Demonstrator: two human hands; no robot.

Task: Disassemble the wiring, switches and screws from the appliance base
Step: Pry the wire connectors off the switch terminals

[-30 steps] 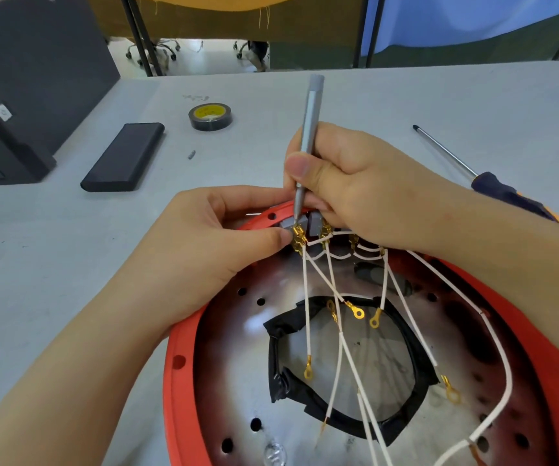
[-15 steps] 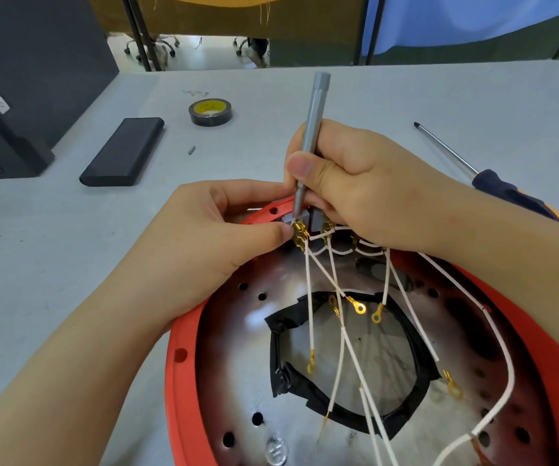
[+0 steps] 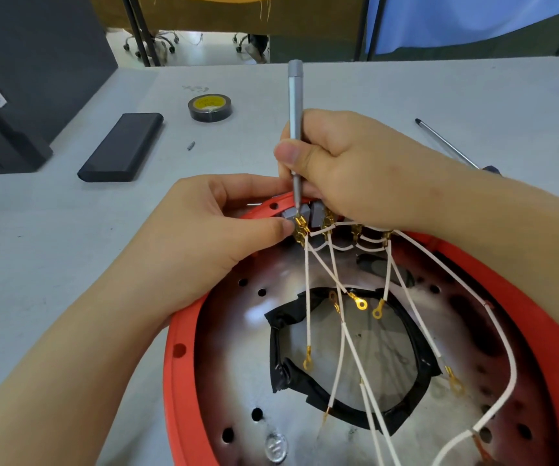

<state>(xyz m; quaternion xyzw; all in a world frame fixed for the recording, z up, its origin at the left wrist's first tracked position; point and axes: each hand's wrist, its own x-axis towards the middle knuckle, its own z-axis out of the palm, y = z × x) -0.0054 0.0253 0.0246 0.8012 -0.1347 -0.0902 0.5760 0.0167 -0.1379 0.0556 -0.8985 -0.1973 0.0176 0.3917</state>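
— Grey tabletop (image 3: 389, 95) carrying the round appliance base with red plastic rim (image 3: 177, 364), curtained partitions hanging behind. Changing much since a second ago?

— Barely changing: slim grey metal screwdriver (image 3: 295, 129) tilting slightly more upright, tip staying on the small grey switch block (image 3: 291, 215) at the far rim. Probably still loosening that terminal, no screw out yet.

— Gripping how?

— Right hand (image 3: 345, 169) curling round the screwdriver shaft, thumb pressing it. Left hand (image 3: 211, 237) pinching the switch block beside its brass connectors (image 3: 301, 230), steadying it.

— Holding what, inside the base?

— Cradling loose white wires with gold ring terminals (image 3: 359, 302) over the silvery perforated pan (image 3: 237, 331) and black-taped central opening (image 3: 283, 375). Lying apart on the tabletop: black tape roll (image 3: 209, 107), flat black case (image 3: 121, 146), second blue-handled screwdriver (image 3: 446, 142).
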